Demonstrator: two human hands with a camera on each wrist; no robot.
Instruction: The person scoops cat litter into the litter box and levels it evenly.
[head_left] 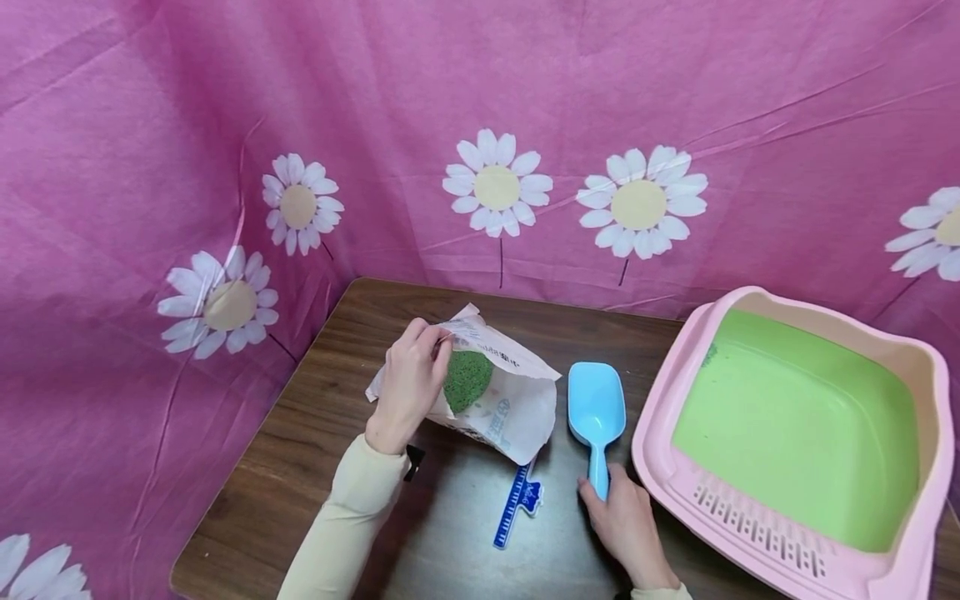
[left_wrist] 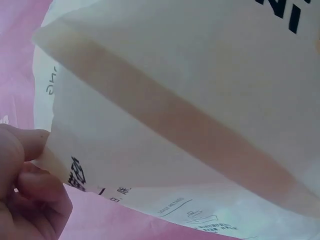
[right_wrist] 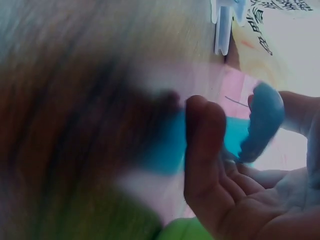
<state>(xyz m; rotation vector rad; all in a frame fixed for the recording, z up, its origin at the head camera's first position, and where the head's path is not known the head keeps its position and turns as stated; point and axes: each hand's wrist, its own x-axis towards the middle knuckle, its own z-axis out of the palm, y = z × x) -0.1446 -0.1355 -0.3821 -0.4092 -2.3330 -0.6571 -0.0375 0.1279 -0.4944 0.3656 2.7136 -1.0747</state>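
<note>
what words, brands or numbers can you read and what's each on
"NI" on the bag, cut off
"NG" on the bag, partly hidden
"USAGE METHOD" on the bag, faint
Other print on the bag, including Chinese characters: too small or blurred
Lettering on the clip: too blurred

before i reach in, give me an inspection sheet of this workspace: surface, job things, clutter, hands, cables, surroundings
Surface: dark wood-grain tabletop, light glare toward the near side.
Job's things: white printed bag, mouth open, green granules inside; light-blue scoop, no granules seen in its bowl; pink litter tray, green floor, slotted front.
Clutter: blue ruler-marked clip by the bag's near side.
Hands: left hand pinches the bag's edge; right hand grips the scoop's handle.
Cables: nothing seen.
Surroundings: pink daisy-print cloth behind and left.
</note>
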